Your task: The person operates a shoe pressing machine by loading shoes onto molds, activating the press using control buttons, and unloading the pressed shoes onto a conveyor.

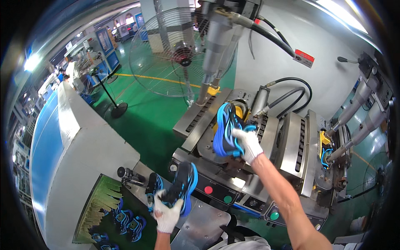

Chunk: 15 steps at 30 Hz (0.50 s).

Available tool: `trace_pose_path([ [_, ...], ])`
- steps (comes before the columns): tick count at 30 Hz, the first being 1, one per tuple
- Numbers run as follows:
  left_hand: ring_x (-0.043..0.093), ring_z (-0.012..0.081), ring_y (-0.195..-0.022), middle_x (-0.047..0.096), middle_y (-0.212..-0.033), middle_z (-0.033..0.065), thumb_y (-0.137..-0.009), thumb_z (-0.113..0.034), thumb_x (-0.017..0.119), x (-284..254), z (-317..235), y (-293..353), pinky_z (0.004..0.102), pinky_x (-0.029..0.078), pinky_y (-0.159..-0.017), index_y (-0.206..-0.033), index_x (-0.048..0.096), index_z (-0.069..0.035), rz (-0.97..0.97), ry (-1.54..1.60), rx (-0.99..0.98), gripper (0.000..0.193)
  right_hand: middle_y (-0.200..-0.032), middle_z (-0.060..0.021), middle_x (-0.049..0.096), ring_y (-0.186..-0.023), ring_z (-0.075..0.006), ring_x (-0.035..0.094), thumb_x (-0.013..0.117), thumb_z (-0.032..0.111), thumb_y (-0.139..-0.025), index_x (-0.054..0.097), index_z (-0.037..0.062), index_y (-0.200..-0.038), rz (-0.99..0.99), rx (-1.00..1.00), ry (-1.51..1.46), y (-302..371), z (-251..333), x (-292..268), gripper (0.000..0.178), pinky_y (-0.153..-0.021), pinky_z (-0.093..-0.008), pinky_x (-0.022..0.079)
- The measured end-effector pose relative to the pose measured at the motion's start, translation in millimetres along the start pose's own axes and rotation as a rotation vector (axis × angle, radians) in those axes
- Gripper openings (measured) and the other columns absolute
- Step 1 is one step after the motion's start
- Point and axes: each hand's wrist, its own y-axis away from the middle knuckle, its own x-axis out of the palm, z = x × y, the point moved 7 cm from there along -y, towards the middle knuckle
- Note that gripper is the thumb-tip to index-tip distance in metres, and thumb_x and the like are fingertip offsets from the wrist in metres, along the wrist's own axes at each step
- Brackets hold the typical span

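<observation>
Two white-gloved hands are shown, each with a shoe. Left hand (167, 214): fingers closed around the heel end of a black-and-blue shoe (186, 183), held before the machine's front edge; a smaller dark shoe (154, 186) is seen just beside it, and whether it is also gripped cannot be told. Right hand (250, 146): fingers closed on the side of a blue-soled shoe (225, 130), held tilted above the machine's left station. That station is flanked by steel clamp blocks (268, 132), with silver columns (211, 54) rising behind. Black hoses (301, 92) are looped to the rear, before a pale panel (266, 54). The front edge is fitted with a red button (208, 190) and a green button (228, 199). At left, a white housing (96, 154) is set close to the left hand; its opening is hung with a fringe curtain (98, 204), and more shoes (135, 228) are contained within. Open green floor (154, 110) is bounded by housing, machine and a caged fan (183, 56).
</observation>
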Motion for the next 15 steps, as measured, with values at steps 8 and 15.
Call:
trace_pose_path([
  [8,0.068,0.0358,-0.101,0.07,-0.114,0.0191,-0.08,-0.032,0.084,-33,163,248,0.0457,0.053,-0.089,-0.134,0.054,-0.004,-0.011,-0.489,-0.576,0.068,-0.082,-0.0165,0.068,-0.067,-0.0318,0.063,0.071,0.013,-0.081,0.071,0.0026,-0.088,-0.252,-0.058,0.587,-229,-22,-102,0.012,-0.064,-0.0457,0.051],
  [15,0.063,0.0384,-0.113,0.063,-0.125,0.025,-0.08,-0.033,0.085,-40,200,432,0.0442,0.051,-0.099,-0.138,0.051,0.0,-0.416,-0.562,-0.821,0.075,-0.089,-0.0182,0.072,-0.082,-0.0381,0.069,0.068,0.022,-0.075,0.071,0.0115,-0.088,-0.399,-0.318,1.507,-246,-76,-37,0.017,-0.079,-0.0466,0.056],
])
